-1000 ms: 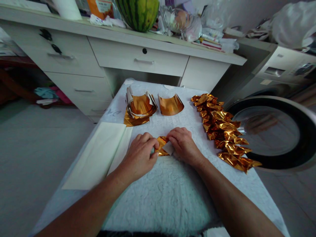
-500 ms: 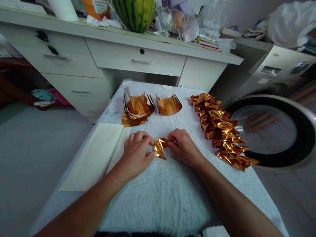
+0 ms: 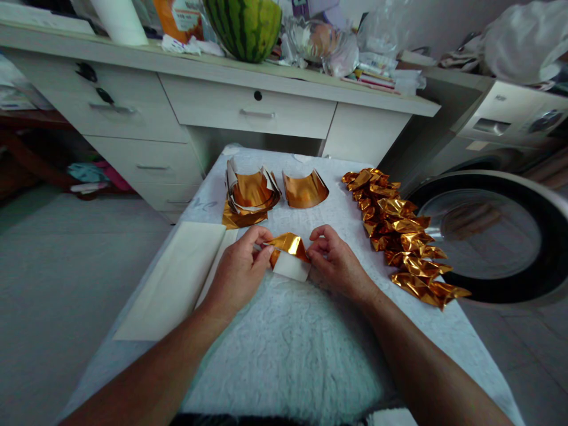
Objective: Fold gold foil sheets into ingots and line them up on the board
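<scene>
A partly folded gold foil sheet point(image 3: 290, 244) with a white underside lies between my hands over the cloth-covered table. My left hand point(image 3: 237, 266) pinches its left corner between thumb and fingers. At its right corner, my right hand point(image 3: 335, 260) holds the foil with curled fingers. Beyond them stand a curved stack of gold sheets point(image 3: 251, 190) and a single curved gold sheet point(image 3: 306, 190). A long row of folded gold foil pieces point(image 3: 394, 222) runs down the right side.
White paper sheets point(image 3: 173, 278) lie at the table's left. Behind is a white counter point(image 3: 177, 65) with a watermelon point(image 3: 244, 26) and plastic bags. A washing machine's open round door point(image 3: 483, 234) stands close to the table's right edge.
The foil's upper part now spans wider between my hands, and more of its white side shows toward me. Both hands have shifted slightly and keep hold of its ends.
</scene>
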Available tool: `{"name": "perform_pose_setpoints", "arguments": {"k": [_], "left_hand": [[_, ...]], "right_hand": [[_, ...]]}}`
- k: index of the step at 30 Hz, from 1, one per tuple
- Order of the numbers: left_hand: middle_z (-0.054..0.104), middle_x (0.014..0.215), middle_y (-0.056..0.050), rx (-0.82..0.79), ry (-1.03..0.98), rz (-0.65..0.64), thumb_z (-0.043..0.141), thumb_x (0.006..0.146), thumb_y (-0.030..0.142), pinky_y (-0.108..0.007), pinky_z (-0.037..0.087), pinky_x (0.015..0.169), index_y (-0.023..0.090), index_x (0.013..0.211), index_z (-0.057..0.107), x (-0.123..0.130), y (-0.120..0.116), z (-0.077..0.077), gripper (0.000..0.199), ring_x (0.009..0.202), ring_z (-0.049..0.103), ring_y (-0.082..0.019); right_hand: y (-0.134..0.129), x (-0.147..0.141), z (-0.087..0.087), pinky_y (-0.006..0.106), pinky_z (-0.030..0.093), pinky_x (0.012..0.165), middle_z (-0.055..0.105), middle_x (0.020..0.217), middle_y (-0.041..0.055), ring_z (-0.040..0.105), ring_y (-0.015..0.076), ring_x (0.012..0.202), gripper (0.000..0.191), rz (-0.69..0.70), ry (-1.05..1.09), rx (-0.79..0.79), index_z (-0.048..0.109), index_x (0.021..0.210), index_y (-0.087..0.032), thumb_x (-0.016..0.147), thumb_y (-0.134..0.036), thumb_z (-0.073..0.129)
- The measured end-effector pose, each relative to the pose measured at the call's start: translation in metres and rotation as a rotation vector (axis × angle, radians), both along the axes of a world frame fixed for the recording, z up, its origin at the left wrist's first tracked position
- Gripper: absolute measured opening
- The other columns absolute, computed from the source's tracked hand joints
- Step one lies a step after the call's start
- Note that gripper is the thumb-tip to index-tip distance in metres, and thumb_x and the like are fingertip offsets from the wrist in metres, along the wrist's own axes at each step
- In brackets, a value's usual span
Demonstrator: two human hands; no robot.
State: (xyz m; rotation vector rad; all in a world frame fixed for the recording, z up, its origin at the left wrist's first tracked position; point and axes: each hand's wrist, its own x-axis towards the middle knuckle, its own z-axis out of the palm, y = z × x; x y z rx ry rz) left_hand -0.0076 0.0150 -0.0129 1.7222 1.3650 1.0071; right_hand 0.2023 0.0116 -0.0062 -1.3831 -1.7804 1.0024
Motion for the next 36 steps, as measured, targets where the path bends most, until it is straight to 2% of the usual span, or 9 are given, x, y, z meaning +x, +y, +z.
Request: {"name": "perform_pose_setpoints", "arguments": {"k": [2, 6, 12, 16, 20, 26, 31, 36], "left_hand": [[0.065, 0.082, 0.002, 0.021, 0.011, -0.008, 0.051, 0.090, 0.023, -0.026, 0.048, 0.063, 0.022, 0.095, 0.057, -0.001, 0.001, -0.001, 0.008, 0.068, 0.064, -0.014], [0.069, 0.090, -0.001, 0.061, 0.037, -0.011, 0.051, 0.089, 0.021, -0.028, 0.051, 0.071, 0.021, 0.094, 0.061, -0.001, 0.002, -0.003, 0.012, 0.082, 0.066, -0.016], [0.067, 0.096, -0.002, 0.125, 0.111, -0.005, 0.050, 0.088, 0.014, -0.031, 0.051, 0.080, 0.020, 0.096, 0.064, 0.003, 0.002, 0.004, 0.016, 0.089, 0.064, -0.017], [0.064, 0.100, -0.004, 0.232, 0.248, -0.054, 0.049, 0.088, 0.010, -0.034, 0.050, 0.087, 0.019, 0.100, 0.063, 0.007, 0.002, 0.004, 0.020, 0.096, 0.062, -0.019], [0.061, 0.102, -0.006, 0.331, 0.384, -0.093, 0.047, 0.089, 0.006, -0.038, 0.050, 0.089, 0.019, 0.106, 0.062, 0.010, 0.003, -0.002, 0.025, 0.099, 0.059, -0.021], [0.060, 0.102, -0.007, 0.330, 0.524, -0.157, 0.046, 0.086, 0.002, -0.039, 0.051, 0.090, 0.019, 0.110, 0.063, 0.011, 0.007, -0.009, 0.034, 0.098, 0.056, -0.023], [0.055, 0.121, -0.010, 0.393, 0.619, -0.096, 0.052, 0.084, 0.003, -0.044, 0.048, 0.097, 0.019, 0.110, 0.064, 0.010, 0.006, -0.009, 0.033, 0.109, 0.053, -0.026], [0.060, 0.105, -0.006, 0.385, 0.588, -0.147, 0.053, 0.087, 0.006, -0.041, 0.050, 0.089, 0.019, 0.100, 0.063, 0.008, 0.006, -0.007, 0.021, 0.099, 0.056, -0.024]], "right_hand": [[-0.002, -0.001, 0.002, 0.022, 0.037, 0.057, 0.055, 0.071, -0.0064, 0.049, 0.0107, 0.060, 0.015, 0.035, 0.028, 0.016, 0.045, 0.098, -0.023, 0.086, -0.017, 0.050], [-0.004, -0.003, 0.008, 0.024, 0.042, 0.065, 0.056, 0.079, -0.0017, 0.052, 0.0124, 0.071, 0.006, 0.083, 0.069, 0.018, 0.052, 0.092, -0.021, 0.087, -0.018, 0.049], [-0.004, -0.004, 0.008, 0.023, 0.040, 0.061, 0.054, 0.075, -0.0030, 0.049, 0.0108, 0.065, 0.005, 0.091, 0.066, 0.000, 0.053, 0.089, -0.020, 0.087, -0.024, 0.057], [-0.004, -0.002, 0.006, 0.023, 0.039, 0.062, 0.055, 0.071, -0.0037, 0.049, 0.0112, 0.065, 0.004, 0.092, -0.048, 0.032, 0.055, 0.087, -0.020, 0.086, -0.021, 0.058], [-0.003, -0.003, 0.005, 0.025, 0.038, 0.066, 0.060, 0.072, -0.0026, 0.052, 0.0123, 0.067, 0.002, 0.084, -0.227, 0.104, 0.060, 0.085, -0.019, 0.085, -0.017, 0.059], [-0.003, -0.005, 0.004, 0.028, 0.039, 0.075, 0.064, 0.074, -0.0004, 0.055, 0.0150, 0.074, 0.015, 0.138, -0.400, 0.216, 0.066, 0.084, -0.019, 0.084, -0.007, 0.056], [-0.002, -0.006, 0.002, 0.031, 0.040, 0.081, 0.064, 0.088, 0.0041, 0.055, 0.0176, 0.086, 0.016, 0.173, -0.422, 0.272, 0.068, 0.084, -0.019, 0.084, -0.006, 0.059], [-0.002, -0.006, 0.001, 0.032, 0.040, 0.084, 0.064, 0.090, 0.0038, 0.055, 0.0179, 0.089, 0.017, 0.235, -0.426, 0.296, 0.068, 0.084, -0.019, 0.086, -0.005, 0.057]]}}
